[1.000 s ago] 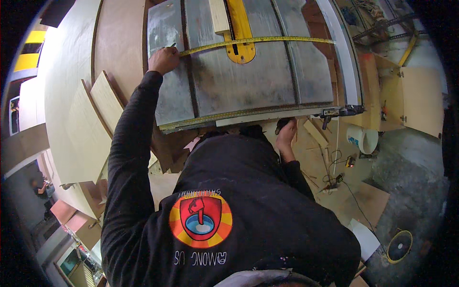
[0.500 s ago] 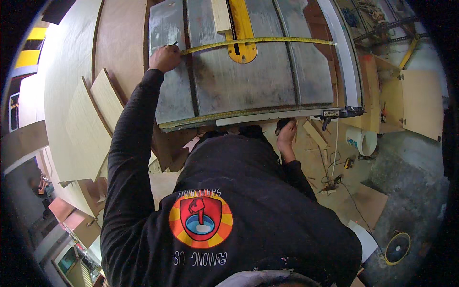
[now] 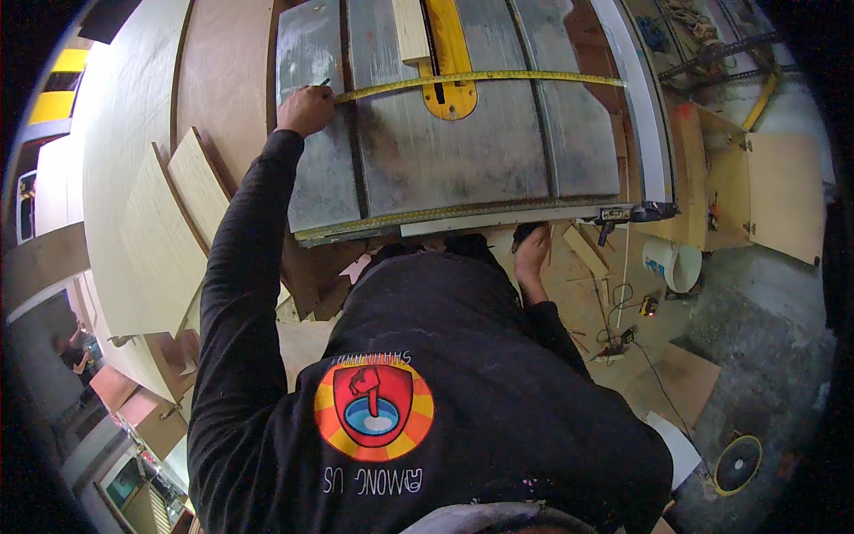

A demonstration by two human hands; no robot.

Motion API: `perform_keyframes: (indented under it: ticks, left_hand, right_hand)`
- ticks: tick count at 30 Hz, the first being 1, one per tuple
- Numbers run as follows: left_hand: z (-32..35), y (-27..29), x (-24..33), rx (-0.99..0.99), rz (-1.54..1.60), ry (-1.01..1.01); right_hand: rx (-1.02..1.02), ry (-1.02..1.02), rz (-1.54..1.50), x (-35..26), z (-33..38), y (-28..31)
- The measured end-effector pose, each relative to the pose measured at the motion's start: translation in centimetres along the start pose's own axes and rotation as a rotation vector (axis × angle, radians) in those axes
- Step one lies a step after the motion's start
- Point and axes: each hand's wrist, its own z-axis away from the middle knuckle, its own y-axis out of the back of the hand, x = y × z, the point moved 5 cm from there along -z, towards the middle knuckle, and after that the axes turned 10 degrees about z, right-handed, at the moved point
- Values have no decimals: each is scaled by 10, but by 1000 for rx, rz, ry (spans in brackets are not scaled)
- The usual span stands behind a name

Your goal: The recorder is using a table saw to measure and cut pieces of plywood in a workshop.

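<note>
Left hand (image 3: 305, 110) is pinching the end of a yellow tape measure (image 3: 480, 80), which is stretching flat rightward across the scuffed grey saw table (image 3: 463, 169), over its yellow insert (image 3: 449, 62). Right hand (image 3: 532, 252) is sitting under the table's front edge; can't tell its grip. Plywood offcuts (image 3: 191, 191) are leaning left, concrete floor (image 3: 756, 311) right.

The scene is evenly and moderately lit from overhead. Dull glare is seen on the grey table (image 3: 463, 160). Straight edges are bent by fisheye distortion, and the corners are blacked out.
</note>
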Motion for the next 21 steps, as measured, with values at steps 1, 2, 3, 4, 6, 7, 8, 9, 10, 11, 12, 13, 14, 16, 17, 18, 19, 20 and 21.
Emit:
perform_keyframes:
  ticks: [1,2,3,4,6,7,8,9,10,11,12,13,14,16,17,18,19,20,21]
  left_hand:
    - [0,0,0,-4,-1,-6]
    - [-1,0,0,-4,-1,-5]
    - [-1,0,0,-8,-2,-1]
    - [-2,-1,0,-11,-4,3]
    - [-3,-2,-1,-17,4,16]
    - [-3,-3,-2,-23,11,29]
    - [-4,-4,-3,-23,10,30]
    - [-4,-5,-5,-17,7,45]
    - [-5,-6,-7,-10,4,61]
    - [-5,-7,-8,-9,4,62]
    - [-6,-8,-9,-8,-6,50]
    - [-6,-8,-9,-6,-17,39]
    - [-6,-8,-10,-6,-18,40]
    - [-7,-6,-4,-2,6,42]
    - [-5,-5,-1,-5,11,41]
    - [-7,-4,6,-4,26,24]
    - [-3,-2,1,13,22,34]
    - [2,-2,-5,21,10,50]
    - [3,-3,-8,15,31,55]
  right_hand:
    - [-1,0,0,-2,1,1]
    - [12,37,24,-7,2,3]
    - [26,74,49,-10,2,4]
    - [39,111,73,-13,3,5]
    - [66,185,121,-19,5,7]
    - [64,185,120,-20,6,7]
    - [83,158,143,-20,8,7]
    - [101,131,166,-20,9,8]
    - [100,131,166,-21,8,8]
    - [80,147,149,-23,6,9]
    - [61,162,133,-28,6,10]
    - [61,162,132,-32,7,12]
    - [29,125,136,-34,9,12]
    - [4,85,144,13,-4,8]
    - [66,281,396,53,-12,0]
    - [134,468,654,81,-14,-25]
    - [124,478,641,55,-13,-16]
    - [-28,345,291,36,-17,1]
    - [-167,204,-46,14,-20,14]
